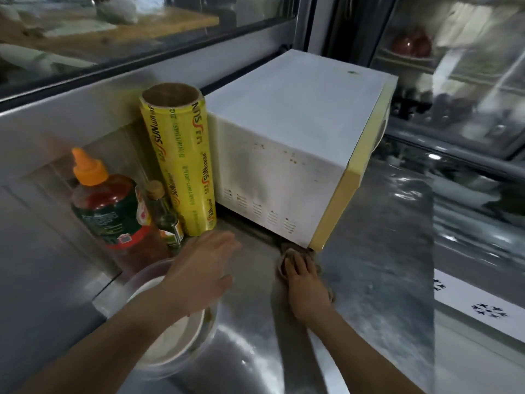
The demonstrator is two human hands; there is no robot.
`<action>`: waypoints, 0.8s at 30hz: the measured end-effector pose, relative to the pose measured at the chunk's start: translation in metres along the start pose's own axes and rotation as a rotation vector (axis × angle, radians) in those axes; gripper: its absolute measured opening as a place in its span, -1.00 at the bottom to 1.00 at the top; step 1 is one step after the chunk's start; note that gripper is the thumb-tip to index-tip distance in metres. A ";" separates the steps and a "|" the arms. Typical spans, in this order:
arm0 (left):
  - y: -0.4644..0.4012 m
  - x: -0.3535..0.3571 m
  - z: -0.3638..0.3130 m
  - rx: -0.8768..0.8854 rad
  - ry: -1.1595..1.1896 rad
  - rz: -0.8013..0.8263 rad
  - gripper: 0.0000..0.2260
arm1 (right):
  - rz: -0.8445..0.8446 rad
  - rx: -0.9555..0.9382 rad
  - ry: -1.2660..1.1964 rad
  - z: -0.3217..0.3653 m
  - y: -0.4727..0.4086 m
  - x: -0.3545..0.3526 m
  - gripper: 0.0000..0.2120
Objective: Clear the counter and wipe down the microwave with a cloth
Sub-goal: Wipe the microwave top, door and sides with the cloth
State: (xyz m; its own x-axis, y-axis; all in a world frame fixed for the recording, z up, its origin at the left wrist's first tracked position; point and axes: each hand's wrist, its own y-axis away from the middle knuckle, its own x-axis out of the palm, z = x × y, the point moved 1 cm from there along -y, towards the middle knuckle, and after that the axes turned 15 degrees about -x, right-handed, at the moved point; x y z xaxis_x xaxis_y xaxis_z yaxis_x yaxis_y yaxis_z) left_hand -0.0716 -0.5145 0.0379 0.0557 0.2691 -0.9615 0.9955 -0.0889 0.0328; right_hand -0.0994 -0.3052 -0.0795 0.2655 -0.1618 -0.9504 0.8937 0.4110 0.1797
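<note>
Steel surface carries a white microwave with a yellowed front, set at an angle against the back wall, its side panel stained and slotted with vents along the bottom. At the microwave's near bottom corner the right hand lies flat on a brown cloth, fingers straight and pressing it to the surface; the cloth touches or nearly touches the microwave's base. The left hand hovers open, fingers spread and relaxed, holding nothing, above the rim of a clear lidded bowl that sits at the near left. Just beyond that hand stands an upright yellow roll of cling film, touching or just beside the microwave's left side. Left of the roll stand a small dark bottle with a cork-coloured cap and a red sauce bottle with an orange nozzle, close together along the wall. These three block the strip between wall and microwave. Bare surface lies open to the right of the cloth and in front of the microwave, running to the right edge, beyond which is a glass-topped case. A window ledge runs along the back.
</note>
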 end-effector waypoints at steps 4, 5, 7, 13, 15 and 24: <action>-0.005 -0.013 0.012 0.081 -0.024 0.000 -0.47 | 0.062 0.087 -0.108 0.014 0.019 -0.020 -0.54; -0.006 -0.017 0.014 0.100 -0.035 -0.008 -0.45 | 0.032 0.116 -0.143 0.017 0.024 -0.027 -0.54; -0.009 -0.030 0.017 0.120 -0.022 -0.033 -0.43 | -0.113 0.137 -0.168 0.025 0.034 -0.043 -0.50; -0.023 -0.071 0.018 0.182 0.006 -0.186 -0.43 | -0.703 -0.078 0.118 0.061 0.056 -0.111 -0.38; -0.030 -0.085 0.016 0.208 -0.015 -0.238 -0.45 | -0.830 -0.140 0.242 0.067 0.058 -0.137 -0.40; -0.086 -0.127 0.004 0.272 -0.290 -0.407 -0.41 | -0.788 -0.280 0.660 0.015 0.018 -0.191 -0.48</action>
State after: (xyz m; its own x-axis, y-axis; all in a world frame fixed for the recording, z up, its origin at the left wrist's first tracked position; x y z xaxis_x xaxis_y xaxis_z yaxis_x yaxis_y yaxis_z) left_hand -0.1645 -0.5453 0.1565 -0.3897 0.0624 -0.9188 0.8746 -0.2876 -0.3904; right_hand -0.1289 -0.2800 0.1092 -0.6750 0.0114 -0.7377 0.5906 0.6077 -0.5310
